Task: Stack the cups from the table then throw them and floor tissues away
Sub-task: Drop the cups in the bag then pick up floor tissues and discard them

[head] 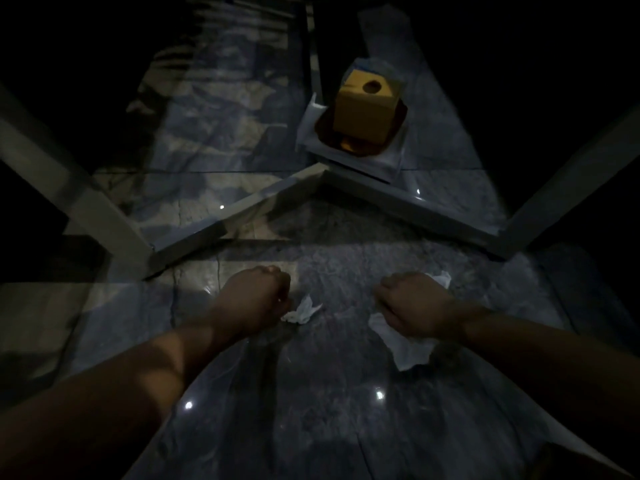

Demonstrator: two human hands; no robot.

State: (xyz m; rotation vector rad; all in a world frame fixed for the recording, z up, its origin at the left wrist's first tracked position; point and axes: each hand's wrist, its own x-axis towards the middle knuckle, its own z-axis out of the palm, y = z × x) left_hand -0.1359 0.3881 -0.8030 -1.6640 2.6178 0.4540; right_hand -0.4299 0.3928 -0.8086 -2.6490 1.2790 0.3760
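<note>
The scene is dim. Both my arms reach down to a dark marble floor. My left hand is closed in a fist, and a small crumpled white tissue sticks out from its right side, touching the floor. My right hand is also closed, gripping a larger white tissue that hangs below the fist; a corner of it shows beyond the knuckles. No cups are in view.
Pale metal table legs and floor bars cross the floor just beyond my hands, meeting at a corner in the middle. Behind them a yellow box with a round hole stands on a white base. The edges of the view are black.
</note>
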